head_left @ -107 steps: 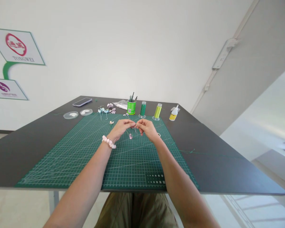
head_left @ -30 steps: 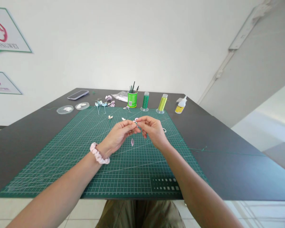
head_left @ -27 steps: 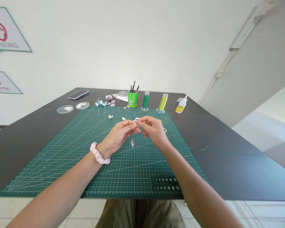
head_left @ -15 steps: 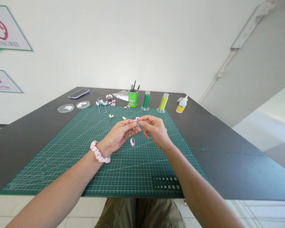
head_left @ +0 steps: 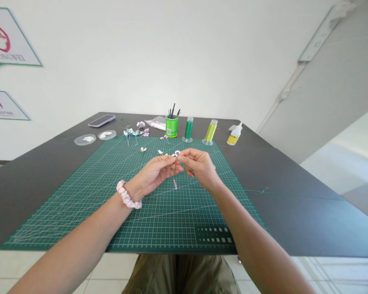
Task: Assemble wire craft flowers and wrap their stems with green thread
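My left hand (head_left: 161, 168) and my right hand (head_left: 199, 164) meet above the green cutting mat (head_left: 159, 220). Both pinch a small pink-and-white artificial flower (head_left: 177, 152) between thumb and fingertips, at its thin stem. Its petals show just above the fingertips. Below my left fingers hangs a narrow pink petal (head_left: 175, 184), seen nearly edge-on; the thread or wire that carries it is hard to make out. The fingers partly hide the stem. Just beyond my hands lie a small white flower (head_left: 160, 152) and a cream flower (head_left: 143, 150).
At the back stand a green can of tools (head_left: 171, 126), a dark green thread spool (head_left: 189, 130), a yellow-green spool (head_left: 210, 132) and a glue bottle (head_left: 234, 134). To the left are blue flowers (head_left: 131, 132), two shallow dishes (head_left: 85, 140) and a phone (head_left: 101, 120). Loose green thread (head_left: 265, 190) lies right.
The hanging pink petal has turned from its broad face to edge-on and shifted slightly right. More of the flower shows between my fingertips. Both hands stay almost in place.
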`<action>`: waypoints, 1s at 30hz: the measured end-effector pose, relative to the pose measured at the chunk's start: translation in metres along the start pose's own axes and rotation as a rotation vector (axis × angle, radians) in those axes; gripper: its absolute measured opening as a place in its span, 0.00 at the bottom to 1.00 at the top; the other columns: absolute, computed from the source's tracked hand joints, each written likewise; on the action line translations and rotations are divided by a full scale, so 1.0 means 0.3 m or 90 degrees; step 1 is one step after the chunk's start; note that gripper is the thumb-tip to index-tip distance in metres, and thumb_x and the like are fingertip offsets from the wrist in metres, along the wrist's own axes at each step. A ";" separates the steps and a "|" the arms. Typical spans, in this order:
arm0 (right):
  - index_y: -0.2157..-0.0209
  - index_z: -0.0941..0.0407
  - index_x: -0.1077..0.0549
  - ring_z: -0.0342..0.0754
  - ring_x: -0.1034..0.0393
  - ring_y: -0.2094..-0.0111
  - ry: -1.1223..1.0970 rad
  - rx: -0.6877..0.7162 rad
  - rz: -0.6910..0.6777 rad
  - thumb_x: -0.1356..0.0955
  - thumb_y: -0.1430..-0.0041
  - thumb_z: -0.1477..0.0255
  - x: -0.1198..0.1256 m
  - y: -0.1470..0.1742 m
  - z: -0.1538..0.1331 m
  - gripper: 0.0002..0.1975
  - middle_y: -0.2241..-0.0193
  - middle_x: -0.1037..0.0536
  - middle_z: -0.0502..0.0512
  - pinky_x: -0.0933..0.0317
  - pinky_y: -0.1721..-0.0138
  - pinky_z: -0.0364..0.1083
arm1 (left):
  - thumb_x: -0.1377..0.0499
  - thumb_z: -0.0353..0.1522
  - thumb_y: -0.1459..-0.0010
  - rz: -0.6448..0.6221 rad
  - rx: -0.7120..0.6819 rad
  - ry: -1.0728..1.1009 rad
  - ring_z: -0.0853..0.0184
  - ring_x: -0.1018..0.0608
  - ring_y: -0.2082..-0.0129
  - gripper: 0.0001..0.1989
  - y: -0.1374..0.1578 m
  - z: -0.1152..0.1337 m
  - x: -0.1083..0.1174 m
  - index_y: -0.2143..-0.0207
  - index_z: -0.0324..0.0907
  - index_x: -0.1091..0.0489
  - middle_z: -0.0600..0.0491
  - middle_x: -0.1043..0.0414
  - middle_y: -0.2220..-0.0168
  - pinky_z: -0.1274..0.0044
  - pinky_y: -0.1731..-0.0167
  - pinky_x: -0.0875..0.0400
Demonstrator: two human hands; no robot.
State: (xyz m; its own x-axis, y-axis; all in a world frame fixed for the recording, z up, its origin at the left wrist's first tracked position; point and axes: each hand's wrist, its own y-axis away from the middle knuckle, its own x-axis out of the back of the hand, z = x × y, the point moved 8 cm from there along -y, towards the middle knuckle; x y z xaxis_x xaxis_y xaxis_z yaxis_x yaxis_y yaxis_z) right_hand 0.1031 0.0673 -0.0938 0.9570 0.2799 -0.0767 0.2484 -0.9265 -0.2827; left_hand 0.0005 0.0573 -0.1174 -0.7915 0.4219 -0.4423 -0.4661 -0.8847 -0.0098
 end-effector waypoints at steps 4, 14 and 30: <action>0.73 0.57 0.27 0.34 0.47 0.88 -0.002 0.005 -0.008 0.28 0.51 0.65 0.002 0.001 -0.002 0.10 0.83 0.29 0.45 0.55 0.88 0.38 | 0.31 0.35 0.51 -0.024 0.023 0.018 0.71 0.22 0.72 0.11 -0.002 -0.010 -0.002 0.71 0.34 0.24 0.51 0.22 0.74 0.77 0.60 0.29; 0.74 0.57 0.27 0.35 0.46 0.88 -0.006 -0.010 -0.019 0.27 0.52 0.64 0.001 0.001 0.011 0.11 0.85 0.31 0.44 0.55 0.88 0.38 | 0.35 0.28 0.46 -0.045 0.076 0.076 0.74 0.24 0.75 0.05 0.002 -0.030 -0.018 0.73 0.34 0.25 0.53 0.24 0.77 0.77 0.60 0.28; 0.75 0.56 0.28 0.35 0.52 0.87 -0.064 -0.006 0.015 0.26 0.53 0.62 0.000 -0.004 0.014 0.13 0.89 0.41 0.39 0.51 0.87 0.38 | 0.31 0.28 0.52 0.043 -0.005 0.039 0.75 0.24 0.72 0.05 -0.006 0.001 0.018 0.73 0.36 0.25 0.56 0.25 0.74 0.79 0.61 0.30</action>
State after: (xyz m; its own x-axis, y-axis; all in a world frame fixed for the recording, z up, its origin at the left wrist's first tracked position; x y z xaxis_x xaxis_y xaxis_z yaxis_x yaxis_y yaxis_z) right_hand 0.1021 0.0695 -0.0975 0.9430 0.2806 -0.1788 0.2272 -0.9357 -0.2701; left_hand -0.0032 0.0612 -0.1194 -0.7957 0.3478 -0.4959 -0.4088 -0.9125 0.0159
